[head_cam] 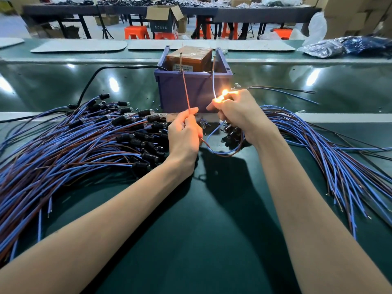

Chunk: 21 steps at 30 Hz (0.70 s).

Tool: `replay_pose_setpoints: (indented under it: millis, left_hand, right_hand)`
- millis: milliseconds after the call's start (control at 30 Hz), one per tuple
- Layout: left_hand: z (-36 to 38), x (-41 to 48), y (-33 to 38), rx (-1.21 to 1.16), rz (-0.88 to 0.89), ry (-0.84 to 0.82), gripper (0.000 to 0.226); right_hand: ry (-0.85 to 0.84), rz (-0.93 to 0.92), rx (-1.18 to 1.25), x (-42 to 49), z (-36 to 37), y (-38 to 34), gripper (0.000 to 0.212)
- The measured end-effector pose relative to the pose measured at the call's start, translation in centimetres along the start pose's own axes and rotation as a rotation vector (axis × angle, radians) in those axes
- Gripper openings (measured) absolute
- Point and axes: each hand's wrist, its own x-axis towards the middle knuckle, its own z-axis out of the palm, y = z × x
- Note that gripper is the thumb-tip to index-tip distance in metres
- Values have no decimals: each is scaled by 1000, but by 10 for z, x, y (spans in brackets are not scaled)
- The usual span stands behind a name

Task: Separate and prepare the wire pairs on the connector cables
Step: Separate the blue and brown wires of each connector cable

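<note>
My left hand [185, 134] pinches a brown wire [186, 92] that runs up to a metal pin [181, 58] on the purple box [180, 90]. My right hand [239, 115] grips a bunch of black connectors [232, 133] and pinches a blue wire [213, 85] that rises to the second pin [214, 60]. A small lamp [224, 93] glows orange at my right fingertips. The two wires loop together [222, 152] below my hands.
A big heap of blue and brown cables with black connectors [84, 141] covers the green mat on the left. A fan of cables [331, 153] spreads to the right. A brown block [188, 58] sits in the purple box. A black cord [91, 81] leads to it.
</note>
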Motion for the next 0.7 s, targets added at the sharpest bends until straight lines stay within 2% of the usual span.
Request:
replay_pose_setpoints:
  millis: [533, 633, 700]
  left_hand:
    - [-1, 2, -3, -28, 7, 13, 24]
    - [1, -2, -2, 57, 54, -67, 25]
    - [2, -6, -1, 145, 121, -114, 39]
  right_hand:
    - [-5, -17, 6, -2, -2, 0, 27]
    - [-163, -6, -61, -5, -10, -3, 24]
    - [-350, 12, -113, -9, -20, -6, 24]
